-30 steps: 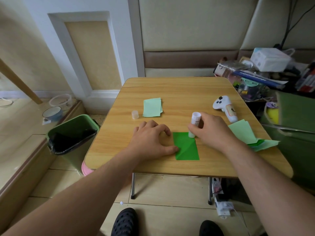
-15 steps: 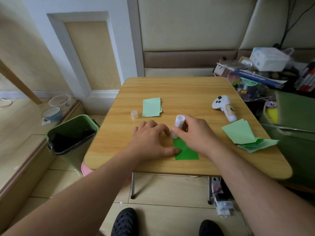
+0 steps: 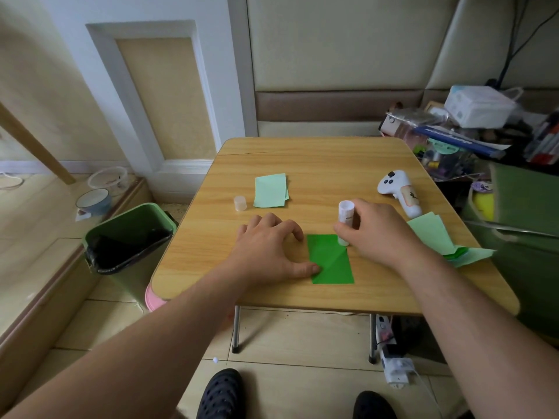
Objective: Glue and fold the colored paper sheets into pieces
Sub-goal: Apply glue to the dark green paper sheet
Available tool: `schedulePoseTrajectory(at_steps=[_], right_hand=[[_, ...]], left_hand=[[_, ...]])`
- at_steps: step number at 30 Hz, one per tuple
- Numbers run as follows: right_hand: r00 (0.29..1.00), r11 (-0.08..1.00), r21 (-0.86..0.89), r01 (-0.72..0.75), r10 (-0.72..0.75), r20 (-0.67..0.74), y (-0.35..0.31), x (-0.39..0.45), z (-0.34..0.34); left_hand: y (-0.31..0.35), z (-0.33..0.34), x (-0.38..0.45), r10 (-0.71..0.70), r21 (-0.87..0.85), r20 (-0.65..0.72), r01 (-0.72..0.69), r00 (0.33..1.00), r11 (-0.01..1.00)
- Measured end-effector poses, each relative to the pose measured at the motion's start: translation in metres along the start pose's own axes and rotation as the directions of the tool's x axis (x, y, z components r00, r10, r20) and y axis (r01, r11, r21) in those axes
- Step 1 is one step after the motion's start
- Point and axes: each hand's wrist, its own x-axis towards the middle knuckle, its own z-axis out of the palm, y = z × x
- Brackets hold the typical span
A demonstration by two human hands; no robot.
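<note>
Dark green paper sheet (image 3: 331, 261) lies flat at lower centre of the wooden table (image 3: 317, 158). Left hand (image 3: 269, 252), fingers loosely spread, presses its thumb on the sheet's left edge. Right hand (image 3: 378, 234) grips a white glue stick (image 3: 344, 220), upright, tip down on the sheet's upper right corner. Glue cap (image 3: 240, 203) stands just beside the pale green sheets (image 3: 270, 190) above. More green sheets (image 3: 435, 237) lie at right.

On the table (image 3: 332, 158), a paper sheet (image 3: 331, 260) lay near the front edge, between both hands. A paper stack (image 3: 270, 190) lay behind it, a cap (image 3: 240, 203) just left of the stack, a controller (image 3: 399, 193) far right.
</note>
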Motion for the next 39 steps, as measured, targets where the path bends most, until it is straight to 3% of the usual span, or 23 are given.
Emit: schedulePoseTrajectory(at_steps=[7,20,31,35,39], right_hand=[[0.999,0.968,0.251,0.003,0.009,-0.048,-0.019,0.001,0.018],[0.992,0.991,0.109,0.081,-0.091,0.092,-0.030,0.007,0.029],[0.993,0.992,0.054,0.115,-0.116,0.013,-0.033,0.024,0.034],[0.996,0.986,0.147,0.079,-0.073,-0.046,-0.033,0.023,0.030],[0.999,0.991,0.127,0.031,-0.033,0.015,-0.034,0.020,0.027]], left_hand=[[-0.003,0.000,0.001,0.014,-0.016,0.016,-0.013,1.000,1.000],[-0.006,0.000,0.002,0.010,-0.026,0.035,-0.009,0.999,1.000],[-0.005,0.001,0.001,0.012,-0.029,0.010,-0.012,1.000,1.000],[-0.005,0.000,0.002,0.021,-0.016,0.016,-0.021,1.000,1.000],[-0.007,0.001,0.002,0.027,-0.015,0.011,-0.027,1.000,1.000]])
